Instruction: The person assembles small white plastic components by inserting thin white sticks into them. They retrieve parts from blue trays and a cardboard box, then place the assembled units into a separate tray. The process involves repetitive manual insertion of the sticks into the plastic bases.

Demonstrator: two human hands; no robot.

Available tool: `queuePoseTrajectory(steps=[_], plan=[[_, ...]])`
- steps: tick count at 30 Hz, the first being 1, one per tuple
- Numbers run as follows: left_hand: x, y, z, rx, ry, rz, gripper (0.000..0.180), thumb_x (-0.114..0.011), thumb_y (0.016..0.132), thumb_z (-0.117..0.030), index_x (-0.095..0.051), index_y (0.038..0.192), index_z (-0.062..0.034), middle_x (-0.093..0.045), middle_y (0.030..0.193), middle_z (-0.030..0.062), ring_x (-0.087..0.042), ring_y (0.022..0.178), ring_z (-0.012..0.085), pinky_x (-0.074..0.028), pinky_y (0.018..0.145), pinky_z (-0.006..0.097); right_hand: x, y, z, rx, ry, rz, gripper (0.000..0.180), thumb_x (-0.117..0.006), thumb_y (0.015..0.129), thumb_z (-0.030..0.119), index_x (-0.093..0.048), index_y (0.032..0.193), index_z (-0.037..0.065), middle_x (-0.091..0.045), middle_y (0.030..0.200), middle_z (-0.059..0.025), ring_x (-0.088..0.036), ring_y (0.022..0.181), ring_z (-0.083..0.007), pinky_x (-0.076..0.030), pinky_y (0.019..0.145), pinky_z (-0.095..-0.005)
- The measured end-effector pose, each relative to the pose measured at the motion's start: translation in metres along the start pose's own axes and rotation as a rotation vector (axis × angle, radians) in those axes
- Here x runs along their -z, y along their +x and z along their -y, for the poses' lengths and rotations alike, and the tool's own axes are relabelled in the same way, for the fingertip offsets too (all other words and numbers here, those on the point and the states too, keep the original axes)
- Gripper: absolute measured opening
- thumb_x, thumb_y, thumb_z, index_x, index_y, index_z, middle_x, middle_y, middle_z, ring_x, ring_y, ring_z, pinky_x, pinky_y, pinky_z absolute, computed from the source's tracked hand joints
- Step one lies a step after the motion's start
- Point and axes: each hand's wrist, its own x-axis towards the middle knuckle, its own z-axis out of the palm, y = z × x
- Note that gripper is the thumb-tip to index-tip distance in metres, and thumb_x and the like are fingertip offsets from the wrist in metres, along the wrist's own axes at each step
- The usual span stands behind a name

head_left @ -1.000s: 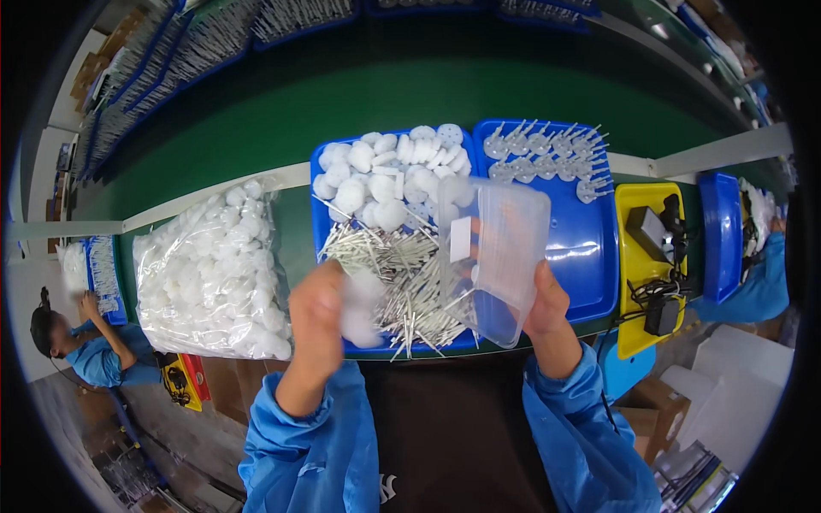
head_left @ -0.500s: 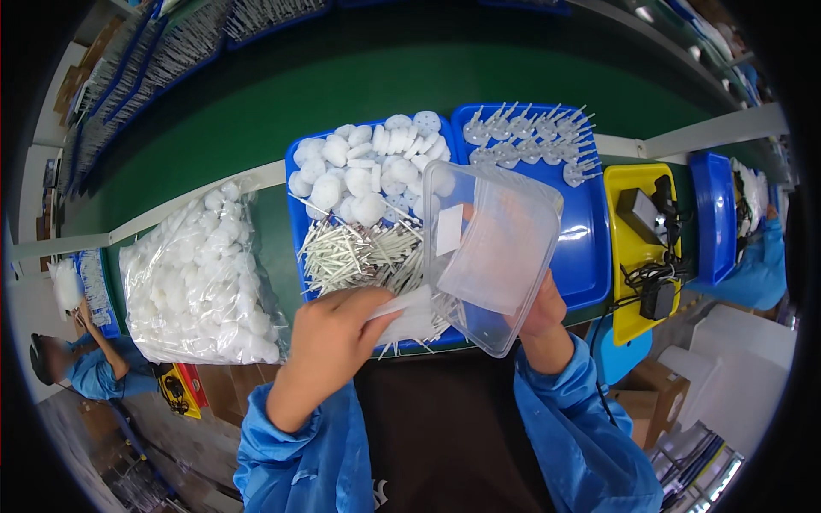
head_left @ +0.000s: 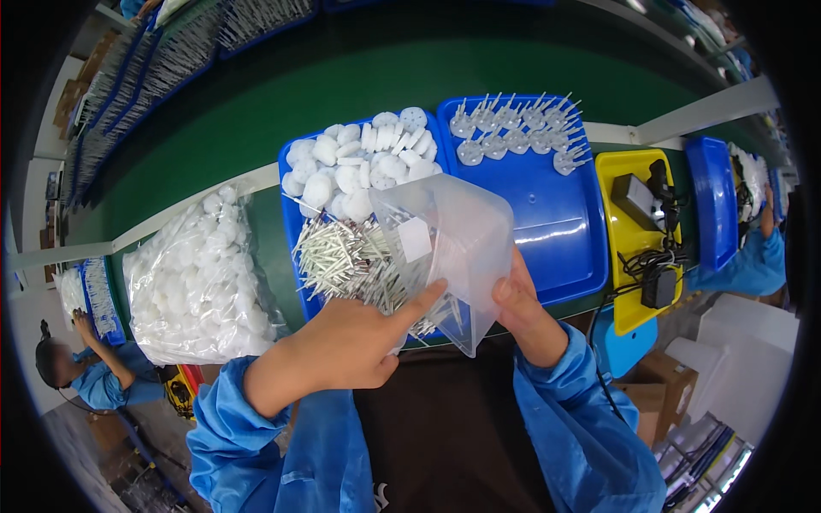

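Observation:
A clear plastic container with a small white label is tilted over the near edge of a blue tray. My right hand grips its lower right side. My left hand is at its lower left edge, thumb pressed along the wall, fingers hidden underneath. Just beyond my left hand, a heap of thin metal pins lies in the tray. White round discs fill the tray's far half.
A second blue tray on the right holds discs with pins fitted along its far edge. A bag of white discs lies left. Right are a yellow tray with black devices and cables, and another blue tray. Other people work at far left and far right.
My left hand came off the pin heap and moved right to the container's lower edge. The container tipped further over and came nearer to me.

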Motion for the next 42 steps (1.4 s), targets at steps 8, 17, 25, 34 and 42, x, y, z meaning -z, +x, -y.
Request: queuePoseTrajectory(steps=[8, 17, 25, 34, 42], plan=[[0.019, -0.042, -0.005, 0.270, -0.197, -0.020, 0.105, -0.075, 0.085, -0.018, -0.024, 0.177, -0.0135, -0.070, 0.076, 0.0150, -0.071, 0.067, 0.0408, -0.055, 0.064, 0.050, 0.031, -0.012, -0.005, 0.093, -0.020, -0.112, 0.115, -0.079, 0.094, 0.061, -0.022, 0.173, 0.001, -0.036, 0.174, -0.0264, -0.051, 0.152, -0.0377, -0.046, 0.123, -0.0535], [-0.015, -0.061, 0.018, 0.493, -0.365, -0.773, 0.050, -0.082, 0.096, -0.034, -0.068, 0.133, -0.0025, -0.074, 0.086, 0.0149, -0.074, 0.072, 0.0338, -0.055, 0.063, 0.043, 0.051, -0.017, 0.006, 0.176, -0.016, -0.064, 0.104, -0.068, 0.102, 0.058, -0.021, 0.174, 0.001, -0.031, 0.177, -0.0280, -0.052, 0.151, -0.0396, -0.048, 0.121, -0.0557], [-0.058, -0.023, 0.018, 0.093, -0.511, -1.041, 0.035, -0.060, 0.108, -0.029, -0.069, 0.119, 0.0023, -0.072, 0.098, 0.0160, -0.071, 0.085, 0.0300, -0.054, 0.077, 0.039, 0.033, -0.013, -0.001, 0.192, 0.091, -0.095, 0.099, -0.061, 0.106, 0.062, -0.023, 0.174, 0.001, -0.034, 0.176, -0.0257, -0.055, 0.149, -0.0416, -0.048, 0.121, -0.0574], [-0.066, -0.008, 0.024, -0.274, -2.134, -0.882, 0.051, -0.045, 0.113, -0.040, -0.065, 0.136, 0.0012, -0.067, 0.121, 0.0112, -0.066, 0.107, 0.0254, -0.054, 0.091, 0.048, 0.029, -0.027, 0.000, 0.180, 0.018, -0.125, 0.098, -0.067, 0.104, 0.058, -0.028, 0.172, 0.000, -0.044, 0.171, -0.0241, -0.056, 0.148, -0.0368, -0.049, 0.120, -0.0516], [-0.044, 0.005, -0.036, 0.036, -0.603, -1.453, 0.040, -0.087, 0.091, -0.018, -0.071, 0.126, -0.0058, -0.069, 0.119, 0.0078, -0.068, 0.104, 0.0223, -0.052, 0.083, 0.039, 0.007, -0.021, 0.000, -0.067, 0.257, 0.022, 0.102, -0.070, 0.102, 0.061, -0.027, 0.172, 0.000, -0.043, 0.172, -0.0222, -0.050, 0.153, -0.0342, -0.046, 0.124, -0.0485]])
